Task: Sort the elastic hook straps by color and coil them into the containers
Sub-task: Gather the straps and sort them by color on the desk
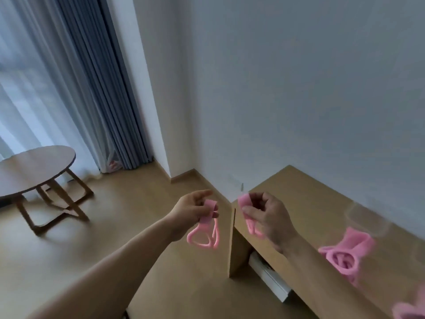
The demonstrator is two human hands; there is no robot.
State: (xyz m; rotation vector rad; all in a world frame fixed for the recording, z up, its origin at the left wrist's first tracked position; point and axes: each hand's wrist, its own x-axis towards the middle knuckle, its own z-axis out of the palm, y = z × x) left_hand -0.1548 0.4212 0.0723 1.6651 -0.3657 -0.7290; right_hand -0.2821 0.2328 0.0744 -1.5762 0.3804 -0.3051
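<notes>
My left hand (190, 209) pinches a pink elastic strap (207, 229) out over the floor; its flat band wraps my fingers and thin pink loops dangle below. My right hand (268, 215) grips a second pink strap (247, 211) near the left end of the wooden bench, the band folded over my fingers and loops hanging under the palm. A clear container (347, 254) holding coiled pink straps lies blurred on the bench to the right. More pink strap (409, 310) shows at the bottom right corner.
The light wooden bench (305, 199) runs along the white wall on the right. A round wooden side table (34, 169) stands on the floor at left, before grey and sheer curtains (92, 88). Another faint clear container (368, 217) is near the wall.
</notes>
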